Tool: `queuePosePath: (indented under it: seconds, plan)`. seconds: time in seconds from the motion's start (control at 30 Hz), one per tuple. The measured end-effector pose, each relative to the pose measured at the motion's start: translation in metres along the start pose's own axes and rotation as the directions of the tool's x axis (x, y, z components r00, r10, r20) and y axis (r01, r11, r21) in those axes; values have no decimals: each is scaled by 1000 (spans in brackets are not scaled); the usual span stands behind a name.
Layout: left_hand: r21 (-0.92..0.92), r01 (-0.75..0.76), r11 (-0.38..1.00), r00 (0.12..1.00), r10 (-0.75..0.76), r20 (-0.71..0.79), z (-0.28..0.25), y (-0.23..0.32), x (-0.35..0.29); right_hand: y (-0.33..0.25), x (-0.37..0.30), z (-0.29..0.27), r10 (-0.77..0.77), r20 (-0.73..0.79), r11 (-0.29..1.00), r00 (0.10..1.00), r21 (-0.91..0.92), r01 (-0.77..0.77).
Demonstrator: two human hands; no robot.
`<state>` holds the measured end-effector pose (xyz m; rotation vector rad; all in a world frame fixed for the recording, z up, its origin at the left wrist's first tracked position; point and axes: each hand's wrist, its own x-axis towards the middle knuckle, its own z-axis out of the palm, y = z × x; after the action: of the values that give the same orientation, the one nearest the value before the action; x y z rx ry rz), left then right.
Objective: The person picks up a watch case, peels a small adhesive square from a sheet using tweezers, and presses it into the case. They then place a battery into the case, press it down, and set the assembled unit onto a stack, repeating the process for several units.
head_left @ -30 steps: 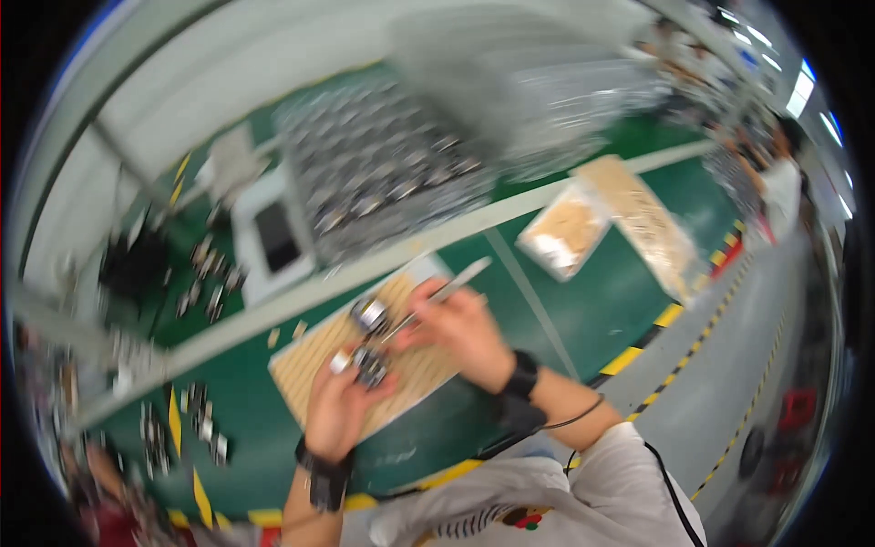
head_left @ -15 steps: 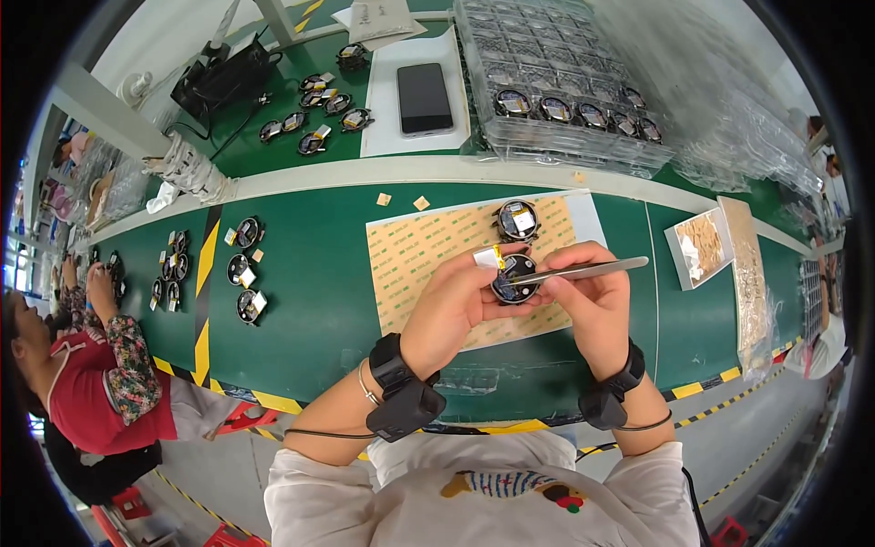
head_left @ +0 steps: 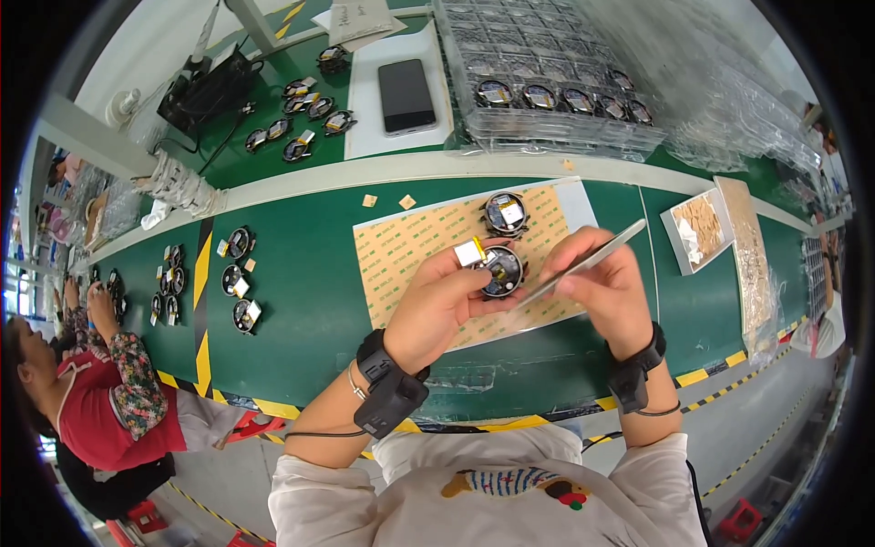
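My left hand (head_left: pixel 447 292) grips a round black watch case (head_left: pixel 504 276) with its inner parts showing, the thumb resting on its left side. A small silvery battery with a yellow edge (head_left: pixel 469 252) sticks out beyond the case's upper left. Between the fingers and thumb of my right hand (head_left: pixel 603 278) is a pair of metal tweezers (head_left: pixel 592 260), slanting down to the left. Their tip is near the lower right of the case, apart from it. Another open watch case (head_left: pixel 505 214) lies just beyond, on a tan sheet with green print (head_left: pixel 401 264).
Several watch cases (head_left: pixel 239 281) stand left on the green table. A white box with tan pieces (head_left: pixel 698 232) is at right. Beyond the pale rail (head_left: pixel 365 171) are a phone (head_left: pixel 407 96) and stacked clear trays (head_left: pixel 556 132). A co-worker (head_left: pixel 109 392) sits far left.
My right hand has drawn the tweezers out of the watch case, tilting them more steeply. My left hand has shifted slightly left with the case, its thumb now over the case. The whole view has shifted a little.
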<state>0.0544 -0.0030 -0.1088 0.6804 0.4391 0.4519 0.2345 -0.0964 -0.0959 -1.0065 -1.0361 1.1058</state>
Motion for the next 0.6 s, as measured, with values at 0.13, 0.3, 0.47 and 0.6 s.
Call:
queuePosePath:
  seconds: [0.13, 0.3, 0.47, 0.6]
  plan:
    - [249, 93, 964, 996, -91, -19, -2, -3, 3, -14, 6, -23, 79, -327, 993, 942, -54, -102]
    - [401, 183, 898, 982, -182, -40, -2, -13, 6, -6, -9, -54, 74, -328, 973, 942, -184, -141]
    - [458, 189, 869, 982, -180, -65, -5, -19, 10, 15, -17, -73, 164, -451, 960, 877, -133, -248]
    - [457, 202, 866, 979, -181, -90, -4, -18, 12, 17, -15, -76, 198, -440, 953, 876, -122, -277]
